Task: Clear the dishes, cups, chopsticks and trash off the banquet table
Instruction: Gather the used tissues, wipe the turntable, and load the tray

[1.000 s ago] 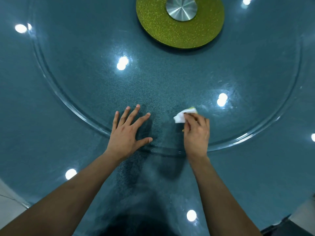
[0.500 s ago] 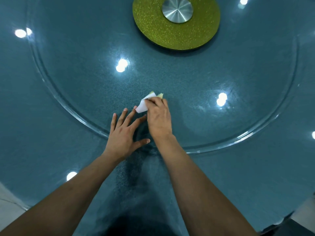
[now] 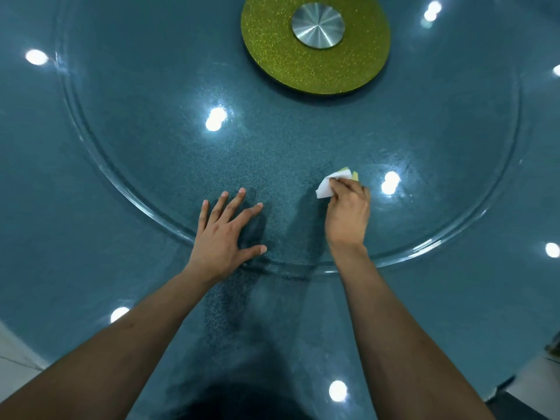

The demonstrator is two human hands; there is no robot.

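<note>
Right hand (image 3: 348,210) grips sponge (image 3: 328,184), wiping glass turntable (image 3: 454,207); left hand (image 3: 225,234) spread flat beside it, apparently steadying turntable on worktop (image 3: 60,237).

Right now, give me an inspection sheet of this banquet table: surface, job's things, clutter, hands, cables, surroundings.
Surface: teal speckled table carrying a clear glass turntable; ceiling lights reflect in both.
Job's things: no dishes, cups or chopsticks seen; only a white-and-yellow wipe lying on the glass.
Clutter: nothing seen.
Hands: left hand rests flat on the glass near its rim, fingers spread; right hand grips the wipe and presses it to the glass.
Cables: nothing seen.
Surroundings: green glittery hub with a metal cap at the turntable's centre; pale floor at lower left; something pale past the table's edge at lower right, too cropped to identify.
</note>
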